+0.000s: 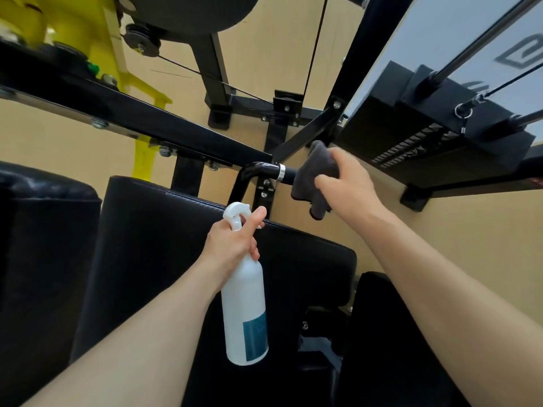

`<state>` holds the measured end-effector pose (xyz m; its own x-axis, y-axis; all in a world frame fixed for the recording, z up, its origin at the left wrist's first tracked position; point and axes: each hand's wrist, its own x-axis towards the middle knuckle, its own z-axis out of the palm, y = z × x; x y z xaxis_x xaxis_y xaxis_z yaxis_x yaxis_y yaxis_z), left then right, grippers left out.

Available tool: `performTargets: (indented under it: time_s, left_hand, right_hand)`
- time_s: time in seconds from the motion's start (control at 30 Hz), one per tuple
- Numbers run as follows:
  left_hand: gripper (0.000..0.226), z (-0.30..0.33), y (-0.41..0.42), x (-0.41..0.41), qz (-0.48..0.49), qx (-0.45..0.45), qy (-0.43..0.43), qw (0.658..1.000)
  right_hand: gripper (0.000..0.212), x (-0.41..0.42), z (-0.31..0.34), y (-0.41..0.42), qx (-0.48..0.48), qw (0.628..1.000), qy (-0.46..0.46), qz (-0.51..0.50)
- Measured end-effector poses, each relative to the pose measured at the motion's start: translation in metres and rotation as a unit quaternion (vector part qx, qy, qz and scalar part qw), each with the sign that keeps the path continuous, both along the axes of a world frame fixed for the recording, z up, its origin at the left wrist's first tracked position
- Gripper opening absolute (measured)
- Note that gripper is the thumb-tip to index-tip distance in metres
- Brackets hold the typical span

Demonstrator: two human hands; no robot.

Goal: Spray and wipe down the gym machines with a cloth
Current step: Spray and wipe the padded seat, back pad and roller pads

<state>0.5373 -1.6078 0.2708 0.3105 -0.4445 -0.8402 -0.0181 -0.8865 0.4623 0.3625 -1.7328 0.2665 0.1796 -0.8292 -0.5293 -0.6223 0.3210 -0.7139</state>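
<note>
My left hand (235,239) grips the neck of a white spray bottle (244,304) with a teal label, which hangs upright over the black seat pad (164,248). My right hand (346,177) holds a dark grey cloth (316,171) wrapped round the end of the machine's black handle (264,168). The handle has a silver ring just left of the cloth. The tip of the handle is hidden under the cloth.
A black weight stack (435,142) with guide rods stands at the right. Black frame bars (141,118) cross above the pad, and a yellow frame part (88,30) sits top left. Another black pad (38,245) lies at the left. The floor is tan.
</note>
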Motion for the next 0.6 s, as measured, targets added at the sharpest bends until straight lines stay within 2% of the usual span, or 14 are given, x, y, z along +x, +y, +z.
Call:
performTargets:
  time_s: [0.1, 0.17, 0.3, 0.37, 0.4, 0.47, 0.53, 0.6]
  left_hand:
    - [0.046, -0.002, 0.001, 0.000, 0.013, -0.007, 0.007, 1.000]
    - [0.045, -0.003, 0.001, 0.000, 0.020, -0.010, 0.008, 1.000]
    - [0.045, -0.007, 0.002, -0.002, 0.023, -0.012, 0.004, 1.000]
    - [0.044, -0.009, 0.002, -0.001, 0.019, -0.012, 0.004, 1.000]
    - [0.044, -0.009, 0.002, -0.001, 0.018, -0.012, 0.004, 1.000]
    - [0.044, -0.010, 0.002, -0.001, 0.016, -0.013, -0.001, 1.000]
    - [0.044, -0.010, 0.002, -0.001, 0.013, -0.014, -0.004, 1.000]
    - [0.044, -0.010, 0.002, -0.001, 0.013, -0.014, -0.004, 1.000]
  right_hand:
    - [0.050, 0.004, -0.014, -0.006, -0.093, 0.973, 0.152, 0.146]
    - [0.052, 0.006, -0.020, -0.007, -0.164, 0.951, 0.205, 0.161]
    - [0.030, 0.009, -0.020, -0.005, -0.218, 0.963, 0.153, 0.046]
    - [0.028, 0.006, -0.017, -0.002, -0.258, 0.957, 0.129, 0.009]
    - [0.032, 0.003, -0.018, -0.001, -0.257, 0.960, 0.108, 0.018]
    - [0.057, 0.000, -0.022, 0.004, -0.190, 0.972, 0.090, 0.107]
    - [0.080, -0.005, -0.026, 0.006, -0.157, 0.953, 0.146, 0.214]
    - [0.077, -0.006, -0.026, 0.004, -0.175, 0.934, 0.182, 0.251]
